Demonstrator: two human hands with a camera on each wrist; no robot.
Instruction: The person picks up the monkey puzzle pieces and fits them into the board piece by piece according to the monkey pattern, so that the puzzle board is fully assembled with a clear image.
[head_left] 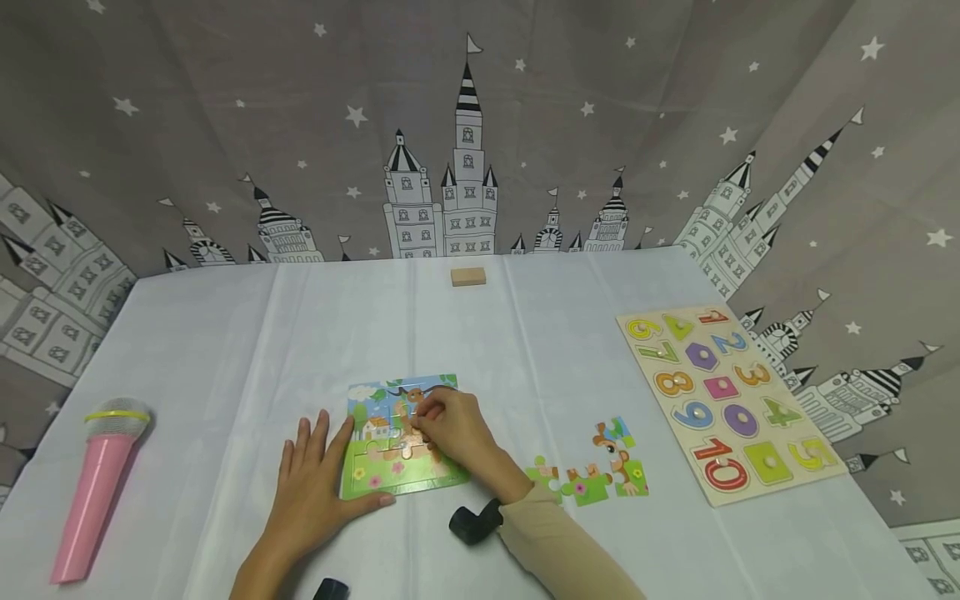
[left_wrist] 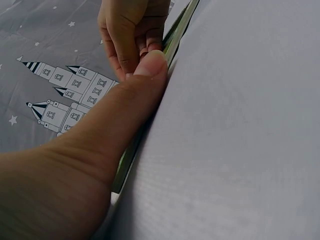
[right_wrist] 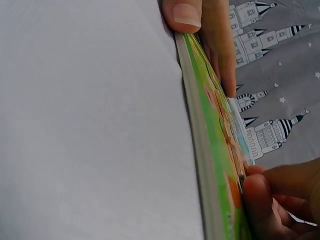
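A jigsaw puzzle board [head_left: 397, 479] with a picture of animals, a house and grass lies on the white tablecloth. My left hand [head_left: 307, 479] rests at its left side, fingers straight, the thumb along the near edge; in the left wrist view that thumb [left_wrist: 135, 95] lies against the board's edge. Over the right half of the board, my right hand [head_left: 457, 429] pinches a puzzle piece at the picture's middle with thumb and index finger. Most of that piece is hidden by the fingertips. In the right wrist view the fingertips [right_wrist: 257, 192] touch the board's surface.
Several loose puzzle pieces [head_left: 588, 485] lie right of my right forearm. Farther right is a wooden number board [head_left: 720, 408]. A pink toy microphone [head_left: 97, 496] lies at the far left, and a small wooden block [head_left: 468, 277] at the table's back edge.
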